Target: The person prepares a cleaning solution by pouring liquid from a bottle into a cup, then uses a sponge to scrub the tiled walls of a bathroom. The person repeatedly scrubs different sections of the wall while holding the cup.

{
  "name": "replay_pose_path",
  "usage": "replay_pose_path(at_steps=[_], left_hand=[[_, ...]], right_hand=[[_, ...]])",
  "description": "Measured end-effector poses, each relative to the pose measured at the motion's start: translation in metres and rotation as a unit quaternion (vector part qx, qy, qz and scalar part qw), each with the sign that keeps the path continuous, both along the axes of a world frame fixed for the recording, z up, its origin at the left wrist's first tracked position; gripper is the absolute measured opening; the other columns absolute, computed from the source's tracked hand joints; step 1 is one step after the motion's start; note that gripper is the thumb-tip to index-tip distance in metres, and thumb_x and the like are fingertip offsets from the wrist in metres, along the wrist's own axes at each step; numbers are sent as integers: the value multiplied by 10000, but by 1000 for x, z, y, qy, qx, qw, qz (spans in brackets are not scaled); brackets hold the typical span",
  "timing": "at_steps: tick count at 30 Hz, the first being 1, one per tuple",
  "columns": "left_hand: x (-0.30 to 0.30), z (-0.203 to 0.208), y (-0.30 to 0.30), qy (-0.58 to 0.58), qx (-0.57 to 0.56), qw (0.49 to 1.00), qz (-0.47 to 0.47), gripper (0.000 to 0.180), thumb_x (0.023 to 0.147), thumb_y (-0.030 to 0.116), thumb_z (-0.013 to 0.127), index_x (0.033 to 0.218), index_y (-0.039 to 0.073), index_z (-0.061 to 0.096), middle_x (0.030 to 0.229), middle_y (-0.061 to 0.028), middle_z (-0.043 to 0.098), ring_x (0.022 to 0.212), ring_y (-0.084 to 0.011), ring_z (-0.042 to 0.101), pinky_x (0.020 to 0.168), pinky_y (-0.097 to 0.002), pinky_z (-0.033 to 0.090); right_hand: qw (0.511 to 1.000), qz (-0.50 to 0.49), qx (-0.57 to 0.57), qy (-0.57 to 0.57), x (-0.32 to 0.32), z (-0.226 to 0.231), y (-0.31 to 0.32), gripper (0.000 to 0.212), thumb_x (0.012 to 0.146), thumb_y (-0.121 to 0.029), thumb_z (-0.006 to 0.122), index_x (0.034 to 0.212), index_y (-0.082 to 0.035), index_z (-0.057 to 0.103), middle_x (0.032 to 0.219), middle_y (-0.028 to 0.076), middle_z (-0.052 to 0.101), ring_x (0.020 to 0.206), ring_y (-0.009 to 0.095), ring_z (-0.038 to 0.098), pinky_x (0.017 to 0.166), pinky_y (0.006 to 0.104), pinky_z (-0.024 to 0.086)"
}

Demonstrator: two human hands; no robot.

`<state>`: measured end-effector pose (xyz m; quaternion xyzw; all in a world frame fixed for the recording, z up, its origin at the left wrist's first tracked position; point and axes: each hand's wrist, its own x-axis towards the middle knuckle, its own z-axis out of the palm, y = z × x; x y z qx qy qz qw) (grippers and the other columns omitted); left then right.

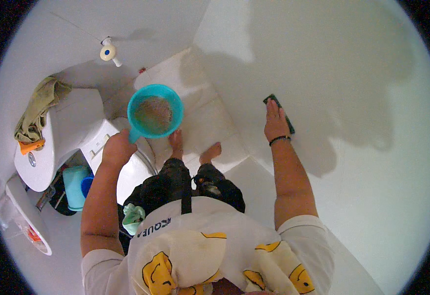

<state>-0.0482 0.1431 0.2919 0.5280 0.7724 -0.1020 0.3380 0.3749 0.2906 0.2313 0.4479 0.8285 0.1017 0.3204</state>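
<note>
Near the centre of the frame, slightly left, a teal plastic dipper point(155, 111) is held up over the toilet, its bowl showing murky water. Its handle runs down into the left hand point(118, 149), whose fingers are wrapped tight around it. Right of centre, the right hand point(276, 122) lies flat with fingers together, pressing a dark green scouring pad point(274, 100) against the white wall point(352, 88). Below the dipper stands the white toilet point(72, 128), with an olive cloth point(40, 108) draped on its tank at left. Two bare feet point(195, 147) rest on the tiled floor point(200, 98), and a wall tap point(109, 52) sits at upper left.
</note>
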Motion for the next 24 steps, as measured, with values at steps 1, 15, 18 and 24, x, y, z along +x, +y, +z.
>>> replay_pose_path(at_steps=[1, 15, 18, 24], left_hand=[[-2, 0, -2, 5, -4, 1000, 0, 269, 645, 174, 565, 867, 36, 503, 794, -199, 575, 765, -348, 557, 686, -433, 444], [29, -13, 29, -90, 47, 995, 8, 403, 633, 172, 636, 995, 64, 497, 930, -176, 562, 869, -348, 531, 745, -410, 429], [36, 2, 39, -102, 33, 994, 36, 427, 634, 176, 627, 1021, 59, 492, 940, -178, 559, 888, -346, 525, 759, -409, 424], [39, 4, 39, -22, -31, 999, -8, 484, 625, 180, 637, 1059, 51, 464, 959, -189, 548, 888, -351, 523, 777, -402, 424]], right_hand=[[993, 78, 37, -77, 3, 5, -1, 502, 804, -121, 335, 1275, 13, 225, 1363, 102, 170, 1242, 211, 208, 954, 343, 249], [930, -140, 331, -75, 24, 211, -20, 680, 742, -508, 463, 1220, -39, 341, 1280, 195, 278, 1183, 369, 248, 901, 512, 259], [993, -73, 66, -60, 36, 90, -31, 581, 787, -336, 431, 1244, -6, 289, 1315, 105, 266, 1201, 246, 264, 933, 428, 270], [984, -130, -99, 70, 67, -44, -53, 499, 815, -101, 296, 1286, 6, 169, 1364, 97, 154, 1247, 191, 193, 1001, 341, 184]])
